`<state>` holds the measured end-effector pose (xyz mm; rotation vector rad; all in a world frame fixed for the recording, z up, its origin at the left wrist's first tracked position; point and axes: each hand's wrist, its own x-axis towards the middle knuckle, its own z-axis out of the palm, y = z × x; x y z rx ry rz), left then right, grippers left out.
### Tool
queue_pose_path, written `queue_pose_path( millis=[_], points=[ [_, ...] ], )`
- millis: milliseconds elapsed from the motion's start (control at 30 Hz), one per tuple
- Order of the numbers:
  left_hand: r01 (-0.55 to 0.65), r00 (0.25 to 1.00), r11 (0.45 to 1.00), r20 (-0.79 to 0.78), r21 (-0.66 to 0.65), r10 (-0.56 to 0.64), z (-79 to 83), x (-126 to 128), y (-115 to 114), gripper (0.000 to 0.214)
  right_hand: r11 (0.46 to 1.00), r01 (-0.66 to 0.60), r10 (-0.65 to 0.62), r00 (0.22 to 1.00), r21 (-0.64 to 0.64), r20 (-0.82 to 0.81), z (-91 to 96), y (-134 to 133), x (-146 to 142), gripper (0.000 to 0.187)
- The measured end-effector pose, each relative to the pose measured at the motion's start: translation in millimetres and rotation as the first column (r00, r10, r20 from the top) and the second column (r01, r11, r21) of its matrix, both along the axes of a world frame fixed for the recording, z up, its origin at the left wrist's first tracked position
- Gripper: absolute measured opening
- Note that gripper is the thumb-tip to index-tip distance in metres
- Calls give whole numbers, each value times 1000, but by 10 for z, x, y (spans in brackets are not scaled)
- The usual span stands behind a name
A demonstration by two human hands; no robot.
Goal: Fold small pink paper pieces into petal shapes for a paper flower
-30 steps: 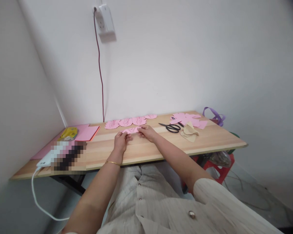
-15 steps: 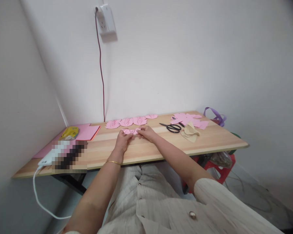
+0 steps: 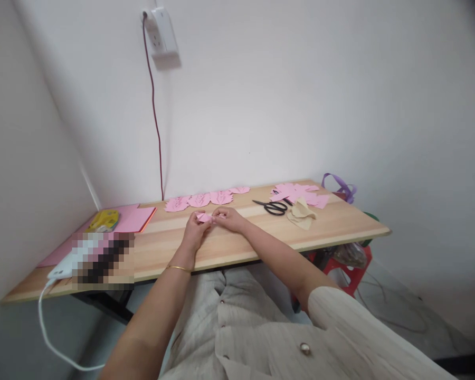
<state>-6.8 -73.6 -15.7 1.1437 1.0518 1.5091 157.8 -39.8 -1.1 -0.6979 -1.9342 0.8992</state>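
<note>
A small folded piece of pink paper (image 3: 204,217) is between my two hands, just above the wooden table (image 3: 174,232). My left hand (image 3: 196,229) pinches its left part. My right hand (image 3: 228,219) has its fingers closed on the right part and covers much of it. Beyond my hands, several cut pink paper shapes (image 3: 200,200) with notched edges lie in a row by the wall. To the right of my hands lie black-handled scissors (image 3: 275,208), their blades pointing left.
Pink paper scraps (image 3: 296,193) and a crumpled beige cloth or paper (image 3: 301,214) lie at the right. At the left are pink paper sheets (image 3: 136,219), a yellow packet (image 3: 103,220) and a white power strip (image 3: 63,266). A red stool (image 3: 358,274) stands under the table's right end.
My hands have come closer together on the pink paper, and my right fingers now cover more of it. The whole view has shifted slightly.
</note>
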Motion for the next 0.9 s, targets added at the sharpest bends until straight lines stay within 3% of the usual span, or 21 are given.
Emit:
queue_pose_path(
  millis=[167, 400, 500, 600, 633, 667, 700, 733, 900],
  points=[
    [55, 998, 998, -24, -31, -55, 17, -1, -14, 47, 997, -35, 34, 999, -65, -7, 11, 8, 21, 23],
    [15, 1000, 1000, -21, -23, -16, 13, -19, -5, 31, 990, 55, -64, 996, -130, -65, 26, -14, -1, 27],
    [-32, 999, 999, 20, -14, 33, 3, -25, 18, 28, 970, 179, -193, 978, -162, -76, 156, 136, 83, 28],
    [-37, 999, 999, -2, -24, 37, 3, -25, 21, 25, 917, 390, -381, 918, -81, 108, 402, 410, 353, 27],
    [-34, 999, 999, -13, -27, 34, 2, -26, 20, 25, 889, 458, -441, 861, -12, 255, 485, 504, 493, 24],
    [-32, 999, 999, -21, -26, 32, -2, -28, 19, 24, 839, 536, -520, 737, 94, 432, 558, 587, 654, 22],
    [-33, 999, 999, -26, -25, 33, -8, -31, 21, 25, 773, 598, -590, 553, 213, 588, 613, 653, 830, 23],
    [-34, 999, 999, -28, -25, 33, -15, -34, 24, 25, 738, 631, -606, 464, 238, 646, 647, 699, 1015, 25],
    [-39, 999, 999, -33, -32, 38, -43, -36, 39, 26, 698, 663, -539, 237, 271, 809, 539, 678, 1805, 37]
  ],
)
